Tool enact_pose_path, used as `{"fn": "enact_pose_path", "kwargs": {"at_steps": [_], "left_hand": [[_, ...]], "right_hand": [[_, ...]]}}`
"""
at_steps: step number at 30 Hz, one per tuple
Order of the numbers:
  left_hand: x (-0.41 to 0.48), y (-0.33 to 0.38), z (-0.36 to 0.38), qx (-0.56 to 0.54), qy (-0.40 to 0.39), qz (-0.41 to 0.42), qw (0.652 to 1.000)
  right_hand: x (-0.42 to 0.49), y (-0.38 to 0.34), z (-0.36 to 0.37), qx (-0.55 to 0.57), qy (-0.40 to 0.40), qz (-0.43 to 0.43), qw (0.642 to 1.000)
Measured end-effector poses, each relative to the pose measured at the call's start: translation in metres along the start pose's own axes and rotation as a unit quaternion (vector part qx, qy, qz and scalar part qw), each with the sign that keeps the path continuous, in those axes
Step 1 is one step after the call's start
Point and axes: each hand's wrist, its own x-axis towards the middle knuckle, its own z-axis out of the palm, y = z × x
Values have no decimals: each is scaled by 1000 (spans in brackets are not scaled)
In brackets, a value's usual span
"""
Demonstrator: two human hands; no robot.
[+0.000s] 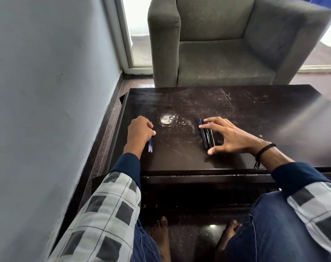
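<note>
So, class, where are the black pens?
Head view: the black pens lie side by side on the table, right of centre, under the fingers of the right hand.

Dark wooden table point(236, 103): semi-glossy, heavily scratched, one dull white scuff. Slim black plastic pen barrels point(207, 136): smooth, matt. Clear-blue plastic refills point(150, 147): glossy. Grey cloth armchair point(225, 59): rough weave.

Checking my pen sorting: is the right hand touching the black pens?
Touching. The head view shows the right hand resting its fingertips across the black pens, with no gap.
</note>
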Motion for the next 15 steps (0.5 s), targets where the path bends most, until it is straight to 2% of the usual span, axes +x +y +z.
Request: {"fn": "enact_pose_path", "kwargs": {"at_steps": [4,15], "left_hand": [[1,-1,0,-1,1,-1,1000],[5,-1,3,-6,11,0,1000]], "right_hand": [[3,-3,4,-45,-23,-18,999],[3,-3,7,-63,16,-20,998]]}}
